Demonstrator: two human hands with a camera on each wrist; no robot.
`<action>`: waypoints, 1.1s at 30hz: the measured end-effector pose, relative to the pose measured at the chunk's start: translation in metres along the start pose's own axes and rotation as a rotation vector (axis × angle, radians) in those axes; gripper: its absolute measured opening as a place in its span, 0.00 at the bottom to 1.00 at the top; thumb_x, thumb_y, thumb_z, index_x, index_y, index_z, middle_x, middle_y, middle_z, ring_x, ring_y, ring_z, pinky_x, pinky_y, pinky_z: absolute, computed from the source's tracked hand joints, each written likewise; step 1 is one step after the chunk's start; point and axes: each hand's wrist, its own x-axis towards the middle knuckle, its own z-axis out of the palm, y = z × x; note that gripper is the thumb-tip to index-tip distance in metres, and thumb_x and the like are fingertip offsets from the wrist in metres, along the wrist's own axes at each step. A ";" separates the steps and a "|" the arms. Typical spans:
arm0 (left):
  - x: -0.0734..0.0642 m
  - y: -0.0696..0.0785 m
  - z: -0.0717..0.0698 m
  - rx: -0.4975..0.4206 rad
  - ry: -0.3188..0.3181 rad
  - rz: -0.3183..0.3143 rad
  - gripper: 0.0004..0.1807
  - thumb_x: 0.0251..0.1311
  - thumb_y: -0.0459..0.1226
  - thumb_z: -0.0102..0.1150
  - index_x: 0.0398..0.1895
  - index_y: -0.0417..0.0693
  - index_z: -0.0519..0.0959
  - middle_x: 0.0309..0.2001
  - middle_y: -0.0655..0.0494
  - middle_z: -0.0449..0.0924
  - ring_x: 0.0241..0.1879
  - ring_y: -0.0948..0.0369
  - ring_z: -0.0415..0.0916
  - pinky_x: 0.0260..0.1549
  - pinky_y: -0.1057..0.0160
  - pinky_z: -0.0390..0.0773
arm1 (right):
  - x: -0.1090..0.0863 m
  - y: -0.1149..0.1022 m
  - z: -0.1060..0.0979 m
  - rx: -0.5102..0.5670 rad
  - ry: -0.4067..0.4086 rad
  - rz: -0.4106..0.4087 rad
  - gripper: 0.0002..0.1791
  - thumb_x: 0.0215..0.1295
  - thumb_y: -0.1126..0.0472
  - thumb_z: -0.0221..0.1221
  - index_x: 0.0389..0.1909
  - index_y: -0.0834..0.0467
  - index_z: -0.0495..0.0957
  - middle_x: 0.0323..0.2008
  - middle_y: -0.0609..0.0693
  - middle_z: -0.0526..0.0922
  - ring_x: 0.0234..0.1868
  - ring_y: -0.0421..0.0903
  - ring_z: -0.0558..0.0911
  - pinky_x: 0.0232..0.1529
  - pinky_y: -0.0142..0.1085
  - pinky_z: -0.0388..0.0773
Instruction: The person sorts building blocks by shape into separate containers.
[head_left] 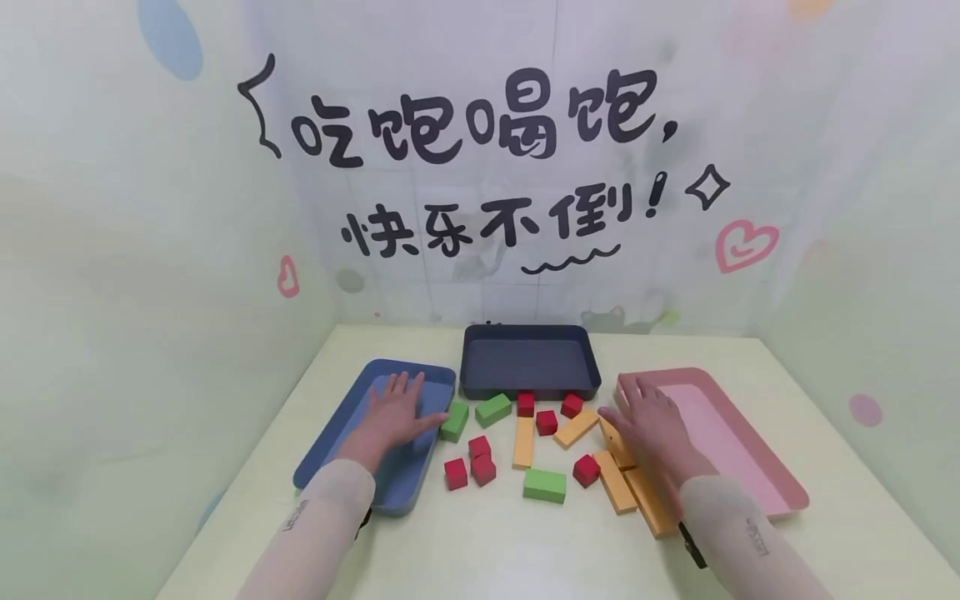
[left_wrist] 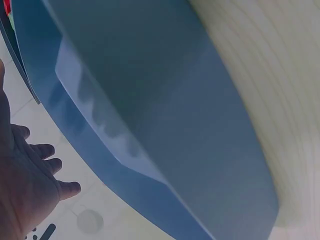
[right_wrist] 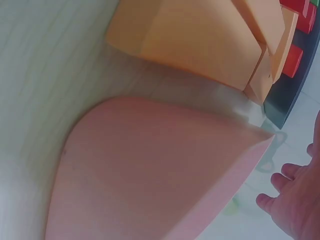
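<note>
My left hand (head_left: 393,417) is spread palm down over the blue tray (head_left: 405,487), its thumb reaching toward a green block (head_left: 454,423) beside the rim. In the left wrist view the fingers of that hand (left_wrist: 30,175) are extended past the tray wall (left_wrist: 200,125). Over the left rim of the pink tray (head_left: 738,450) hovers my right hand (head_left: 654,421), fingers loosely extended and holding nothing. Its thumb overlaps an orange block (head_left: 618,446) in the head view. More orange blocks (head_left: 651,500) lie along that tray's outer wall, which the right wrist view shows close up (right_wrist: 150,160).
A dark blue tray (head_left: 528,364) stands at the back centre. Between the trays lie several red cubes (head_left: 483,469), green blocks (head_left: 544,485) and an upright-pointing orange block (head_left: 523,442). Printed fabric walls (head_left: 480,300) enclose the table's back and sides.
</note>
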 end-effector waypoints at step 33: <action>-0.051 -0.092 -0.004 -0.153 0.077 0.037 0.61 0.43 0.70 0.51 0.67 0.32 0.49 0.65 0.32 0.49 0.64 0.39 0.45 0.54 0.34 0.48 | -0.012 -0.013 0.003 0.174 -0.024 -0.022 0.44 0.57 0.38 0.54 0.67 0.61 0.55 0.63 0.65 0.58 0.61 0.64 0.59 0.55 0.58 0.59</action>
